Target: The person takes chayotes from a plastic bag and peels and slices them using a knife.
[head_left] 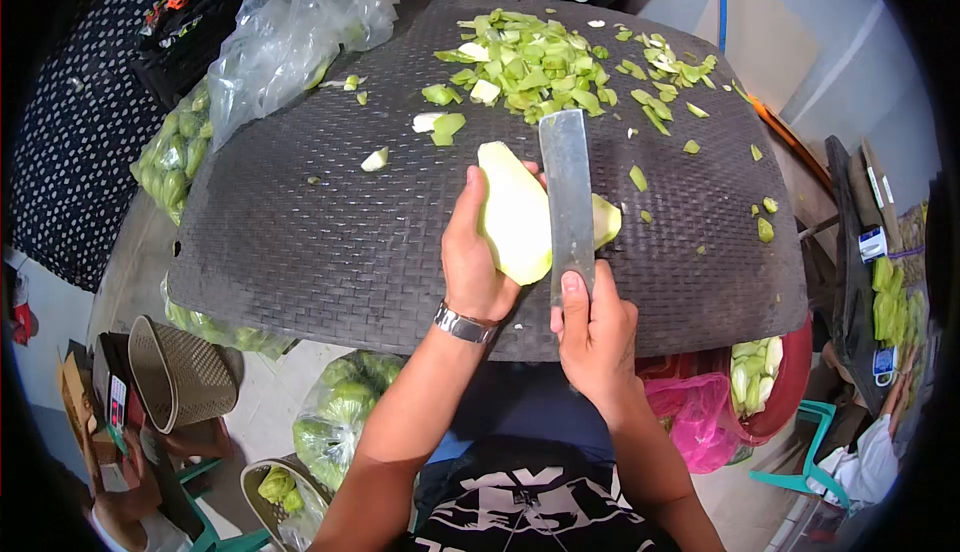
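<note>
My left hand (475,252) is closed around a mostly peeled, pale green chayote (513,214), with the thumb along its left side. In my right hand (597,337) is a cleaver (568,187), its broad grey blade pointing away from me. The blade stands right beside the chayote and covers part of its right side; I cannot tell whether they touch. A pale green piece (606,221) shows at the blade's right edge. Beyond the hands, a heap of green peelings (535,62) lies on the dark woven-pattern table (330,222).
Clear plastic bags (300,42) and bags of green chayotes (345,402) stand around the table. A red tub (790,382) of peeled pieces and a pink bag (690,417) are at the lower right. A beige basket (180,372) stands left. Other people sit at both sides.
</note>
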A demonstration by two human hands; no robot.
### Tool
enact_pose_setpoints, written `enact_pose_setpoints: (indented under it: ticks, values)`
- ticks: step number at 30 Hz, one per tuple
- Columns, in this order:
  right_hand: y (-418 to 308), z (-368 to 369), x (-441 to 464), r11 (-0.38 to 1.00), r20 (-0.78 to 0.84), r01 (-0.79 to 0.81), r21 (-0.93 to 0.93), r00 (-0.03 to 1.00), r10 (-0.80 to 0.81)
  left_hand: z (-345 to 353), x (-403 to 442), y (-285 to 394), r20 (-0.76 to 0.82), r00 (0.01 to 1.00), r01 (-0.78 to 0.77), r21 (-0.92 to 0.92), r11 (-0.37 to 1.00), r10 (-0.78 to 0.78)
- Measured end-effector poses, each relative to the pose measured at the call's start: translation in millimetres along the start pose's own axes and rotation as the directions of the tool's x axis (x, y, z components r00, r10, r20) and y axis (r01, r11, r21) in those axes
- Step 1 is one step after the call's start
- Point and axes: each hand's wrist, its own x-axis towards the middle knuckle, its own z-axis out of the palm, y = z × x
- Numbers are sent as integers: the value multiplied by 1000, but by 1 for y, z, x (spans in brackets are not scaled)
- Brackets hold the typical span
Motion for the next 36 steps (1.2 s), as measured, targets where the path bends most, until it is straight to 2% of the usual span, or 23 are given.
enact_pose_setpoints:
  ticks: [7,10,13,22,28,36]
  values:
    - [2,7,-3,997,-7,21,-72,1000,-21,-1,-1,-2,-4,1000,30,48,998,-30]
    - [0,7,-1,999,-8,10,-42,1000,-10,-3,-1,-4,8,1000,16,69,997,-16]
    - [4,12,-5,996,-40,4,-91,999,-8,-6,-2,-5,3,1000,-12,112,994,12]
    - [9,14,-4,998,13,17,-64,1000,-16,3,-8,-4,57,998,7,107,994,-13]
    - [4,2,1,999,122,-46,19,992,43,5,-8,-5,45,999,2,146,989,-8]
    - [0,-4,0,999,144,-35,-32,989,39,3,-9,-4,17,999,31,147,989,-33]
